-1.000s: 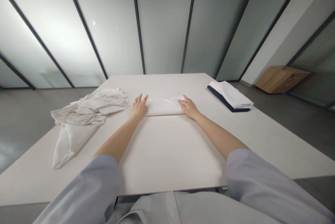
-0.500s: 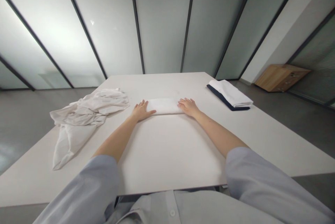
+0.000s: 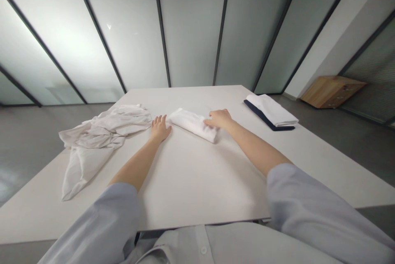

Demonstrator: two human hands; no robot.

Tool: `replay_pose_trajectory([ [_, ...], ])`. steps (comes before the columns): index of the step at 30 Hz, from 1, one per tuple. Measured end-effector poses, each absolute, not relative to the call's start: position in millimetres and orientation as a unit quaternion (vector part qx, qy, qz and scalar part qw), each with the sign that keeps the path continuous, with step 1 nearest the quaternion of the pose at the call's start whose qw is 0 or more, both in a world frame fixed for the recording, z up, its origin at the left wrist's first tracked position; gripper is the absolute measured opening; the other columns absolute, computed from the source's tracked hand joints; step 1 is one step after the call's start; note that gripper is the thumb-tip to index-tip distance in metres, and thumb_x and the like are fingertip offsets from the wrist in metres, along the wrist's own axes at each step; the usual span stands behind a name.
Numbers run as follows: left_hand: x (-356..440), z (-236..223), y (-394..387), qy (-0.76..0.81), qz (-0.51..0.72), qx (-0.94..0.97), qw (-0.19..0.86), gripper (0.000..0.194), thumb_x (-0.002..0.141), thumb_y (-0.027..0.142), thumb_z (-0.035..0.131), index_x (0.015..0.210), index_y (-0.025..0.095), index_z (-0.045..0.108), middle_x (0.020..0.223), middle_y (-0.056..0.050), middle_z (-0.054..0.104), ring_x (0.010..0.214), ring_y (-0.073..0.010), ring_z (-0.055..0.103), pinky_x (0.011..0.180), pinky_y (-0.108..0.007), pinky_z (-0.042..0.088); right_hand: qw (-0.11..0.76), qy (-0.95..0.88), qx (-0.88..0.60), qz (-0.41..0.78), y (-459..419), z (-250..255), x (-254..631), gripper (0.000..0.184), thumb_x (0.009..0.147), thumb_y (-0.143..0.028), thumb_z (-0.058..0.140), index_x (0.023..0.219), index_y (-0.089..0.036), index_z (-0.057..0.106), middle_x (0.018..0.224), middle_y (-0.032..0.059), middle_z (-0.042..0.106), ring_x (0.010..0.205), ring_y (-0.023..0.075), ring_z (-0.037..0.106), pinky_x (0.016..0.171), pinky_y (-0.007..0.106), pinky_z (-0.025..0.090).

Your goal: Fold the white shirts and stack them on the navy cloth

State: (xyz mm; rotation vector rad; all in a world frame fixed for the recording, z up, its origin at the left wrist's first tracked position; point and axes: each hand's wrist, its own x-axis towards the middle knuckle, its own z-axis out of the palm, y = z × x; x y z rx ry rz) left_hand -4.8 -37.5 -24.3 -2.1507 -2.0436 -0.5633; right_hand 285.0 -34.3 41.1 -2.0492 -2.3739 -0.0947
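A folded white cloth [image 3: 193, 123] lies slantwise in the middle of the white table [image 3: 197, 181], its right end nearer to me. My right hand [image 3: 219, 119] grips that right end between thumb and fingers. To the left of the cloth, my left hand [image 3: 160, 128] rests on the tabletop with its fingers spread, holding nothing. A crumpled white garment [image 3: 108, 130] lies just beyond the left hand, on the left side of the table.
On the right side of the table, a folded white cloth [image 3: 271, 109] sits on top of a dark folded cloth [image 3: 262, 116]. Frosted glass panels [image 3: 191, 29] stand behind the table. A wooden cabinet [image 3: 331, 91] is on the floor at right.
The folded cloth has turned from straight across to slanted, its right end coming toward me. My right hand has closed on it; my left hand has let go and shifted left.
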Motion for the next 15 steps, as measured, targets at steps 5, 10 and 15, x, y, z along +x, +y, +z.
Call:
replay_pose_trajectory([
  [5,-9.1,-25.1,-34.1,-0.696,-0.226,-0.680,0.043,0.063,0.084,0.035,0.053,0.142,0.017,0.038,0.144,-0.013,0.047,0.133,-0.0288,0.041,0.111,-0.042,0.031,-0.018,-0.733,-0.671,0.107,-8.8,36.8,260.5,0.063,0.078,-0.063,0.057,0.118,-0.015,0.066,0.120,0.0165,0.065,0.103,0.0280,0.063,0.079,0.031,0.047],
  [10,-7.2,-23.7,-34.8,-0.696,-0.223,-0.682,0.026,0.064,0.083,0.036,0.052,0.142,0.017,0.037,0.143,-0.013,0.047,0.131,-0.0285,0.042,0.111,-0.042,0.030,-0.003,-0.695,-0.688,0.208,0.0,31.7,247.5,0.055,0.075,-0.049,0.065,0.116,-0.012,0.066,0.112,0.0154,0.068,0.087,0.0262,0.068,0.069,0.031,0.051],
  [15,-7.4,-20.9,-36.1,-0.701,-0.226,-0.677,0.009,0.061,0.084,0.036,0.049,0.141,0.019,0.039,0.143,-0.012,0.048,0.132,-0.0292,0.042,0.110,-0.043,0.031,-0.015,-0.691,-0.691,0.212,6.4,32.8,245.4,0.041,0.071,-0.032,0.069,0.107,-0.013,0.070,0.107,0.0137,0.070,0.086,0.0279,0.067,0.069,0.033,0.053],
])
